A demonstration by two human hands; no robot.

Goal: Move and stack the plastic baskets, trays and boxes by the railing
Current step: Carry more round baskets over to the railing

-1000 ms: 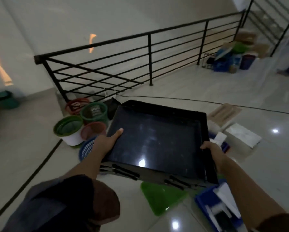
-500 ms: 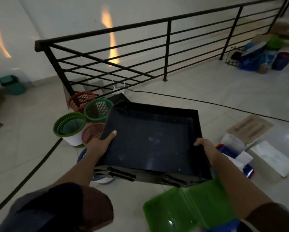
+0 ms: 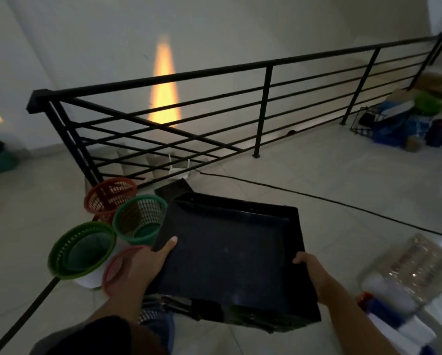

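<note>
I hold a large black tray (image 3: 230, 254) level above the floor, in front of the black railing (image 3: 266, 73). My left hand (image 3: 140, 267) grips its left rim, thumb on the inside. On the right rim, my right hand (image 3: 314, 275) grips with curled fingers. Left of the tray stand round mesh baskets: a red basket (image 3: 107, 198) by the railing post, a green basket (image 3: 138, 219) beside it, a wide green basket (image 3: 79, 252) on a white tub, and a pink basket (image 3: 117, 267) partly behind my left hand.
A black cable (image 3: 317, 198) crosses the tiled floor past the tray. A clear plastic pack (image 3: 406, 267) and blue and white items (image 3: 383, 311) lie at the lower right. Boxes and containers (image 3: 414, 119) are piled at the railing's far end. A white router (image 3: 177, 170) sits behind the bars.
The view has tilted up and swung left, toward the railing. The tray has come nearer the baskets, with both hands holding it as before. The green tray on the floor has left the view.
</note>
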